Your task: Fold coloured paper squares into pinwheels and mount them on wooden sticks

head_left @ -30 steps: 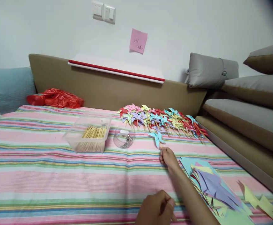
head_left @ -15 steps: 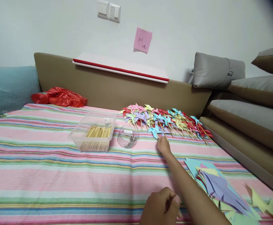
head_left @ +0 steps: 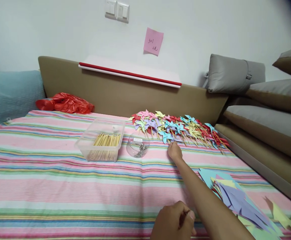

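My right hand [head_left: 175, 151] reaches out to the front edge of a spread of paper pinwheels [head_left: 175, 128] on sticks. Its fingers are closed at the stick of a light blue pinwheel [head_left: 165, 136], which lies at the near side of the group; the fingertips are partly hidden. Close to me, low in the view, my left hand [head_left: 173, 221] is curled with the thumb against the bent fingers, and nothing shows in it. To the right of my right forearm lies a pile of cut paper sheets [head_left: 238, 200] in purple, yellow and blue.
A clear plastic box [head_left: 82, 145] holds many thin wooden sticks [head_left: 106, 140]. Beside it stands a round clear container [head_left: 130, 148] with small metal pieces. A red plastic bag [head_left: 70, 103] lies at the back left. Stacked cushions [head_left: 265, 126] border the striped cloth [head_left: 60, 193] on the right.
My right hand has shifted slightly toward the pinwheels, and the light blue pinwheel sits a little farther back among them. My left hand stays curled. The whole view has moved slightly.
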Tool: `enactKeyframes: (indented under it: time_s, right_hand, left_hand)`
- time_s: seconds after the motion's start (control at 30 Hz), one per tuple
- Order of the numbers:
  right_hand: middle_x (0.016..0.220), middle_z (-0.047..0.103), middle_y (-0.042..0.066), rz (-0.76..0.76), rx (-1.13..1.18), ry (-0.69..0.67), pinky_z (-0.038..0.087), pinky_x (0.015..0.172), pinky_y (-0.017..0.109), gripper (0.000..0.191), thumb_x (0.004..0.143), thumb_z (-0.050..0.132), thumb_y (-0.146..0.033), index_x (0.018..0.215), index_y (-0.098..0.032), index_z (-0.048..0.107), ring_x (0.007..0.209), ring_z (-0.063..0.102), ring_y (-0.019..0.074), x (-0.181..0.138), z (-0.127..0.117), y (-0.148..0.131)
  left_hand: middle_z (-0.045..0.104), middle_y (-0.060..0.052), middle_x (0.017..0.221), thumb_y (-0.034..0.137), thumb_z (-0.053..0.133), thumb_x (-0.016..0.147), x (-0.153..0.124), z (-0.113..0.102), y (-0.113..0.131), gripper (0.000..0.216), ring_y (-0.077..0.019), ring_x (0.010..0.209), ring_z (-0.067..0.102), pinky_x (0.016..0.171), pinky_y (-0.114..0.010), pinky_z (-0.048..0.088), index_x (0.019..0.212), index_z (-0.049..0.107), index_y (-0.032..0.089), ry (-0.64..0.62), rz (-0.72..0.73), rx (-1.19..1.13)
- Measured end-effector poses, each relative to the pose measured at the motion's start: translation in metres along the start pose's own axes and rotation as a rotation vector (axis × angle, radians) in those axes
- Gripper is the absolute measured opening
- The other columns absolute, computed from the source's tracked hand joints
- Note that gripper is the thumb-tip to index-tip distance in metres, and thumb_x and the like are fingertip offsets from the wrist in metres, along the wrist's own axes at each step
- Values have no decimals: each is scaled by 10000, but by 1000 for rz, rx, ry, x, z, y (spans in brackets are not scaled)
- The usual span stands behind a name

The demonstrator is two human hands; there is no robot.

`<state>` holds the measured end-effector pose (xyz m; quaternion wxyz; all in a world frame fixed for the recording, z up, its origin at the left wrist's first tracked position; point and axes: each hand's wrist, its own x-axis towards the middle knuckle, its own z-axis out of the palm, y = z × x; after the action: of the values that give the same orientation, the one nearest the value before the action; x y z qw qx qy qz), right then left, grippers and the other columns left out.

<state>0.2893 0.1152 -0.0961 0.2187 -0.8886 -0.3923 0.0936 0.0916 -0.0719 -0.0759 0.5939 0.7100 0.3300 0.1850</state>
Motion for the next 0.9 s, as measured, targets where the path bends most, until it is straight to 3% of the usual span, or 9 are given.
enactKeyframes:
  time_s: [0.4,0.63,0.8,0.9]
  right_hand:
    - [1232,640,95,-29,-132,40,560,898,452,379,976,595,-400,1278,-171,585,1044,657,229,-10,-4,8]
    - [1124,671,84,-153,-135,37,546,874,439,374,985,557,-443,1218,-154,604,966,666,214,-35,-9,25]
    - [1050,714,45,-412,-32,29,492,852,296,285,971,506,-437,1087,-219,648,938,660,182,-70,-38,63]
    - [1071,717,62,-435,24,138,489,828,308,349,962,423,-483,1011,-233,662,904,659,204,-90,-75,108]
  left_hand:
    - [723,-46,781,343,488,896,-1,3,-6,231,-203,717,595,647,-313,379,812,658,211,9,2,128]
    - [718,-54,799,348,504,894,-2,2,-3,226,-205,710,606,626,-311,372,801,656,209,-38,30,173]
    - [715,-46,778,384,478,934,-5,0,-3,284,-201,714,605,618,-301,362,777,638,210,-8,82,177]
    - [724,-38,777,377,474,943,-5,-2,-4,281,-191,694,608,614,-289,369,800,648,208,-8,112,162]
